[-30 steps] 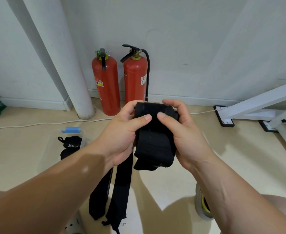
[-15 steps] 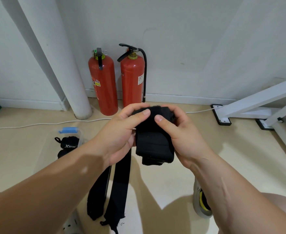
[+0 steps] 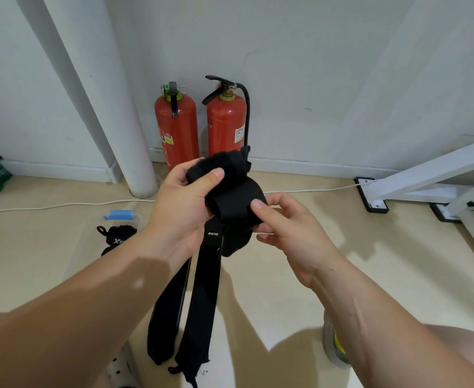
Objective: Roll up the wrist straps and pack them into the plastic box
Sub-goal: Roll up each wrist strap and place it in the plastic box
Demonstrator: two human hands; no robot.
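Observation:
A black wrist strap [image 3: 231, 191] is partly rolled into a bundle in the air in front of me. My left hand [image 3: 185, 208] grips the rolled upper end, thumb on top. My right hand [image 3: 283, 228] pinches the wrapped lower part between thumb and fingers. Two long black strap tails [image 3: 199, 298] hang down from the bundle toward the floor. The clear plastic box [image 3: 135, 219] with a blue latch sits on the floor at the left, partly hidden by my left forearm. A rolled black strap with white lettering [image 3: 116, 236] lies in it.
Two red fire extinguishers [image 3: 178, 130] stand against the wall behind my hands, beside a white pipe [image 3: 123, 135]. A white cable [image 3: 62, 205] runs along the floor. A white metal frame [image 3: 426, 180] stands at the right. A tape roll [image 3: 333, 345] lies near my right arm.
The bundle has turned: my left hand lifted the rolled end up and left, while my right hand shifted down and right onto the wrapped part. The view tilted slightly.

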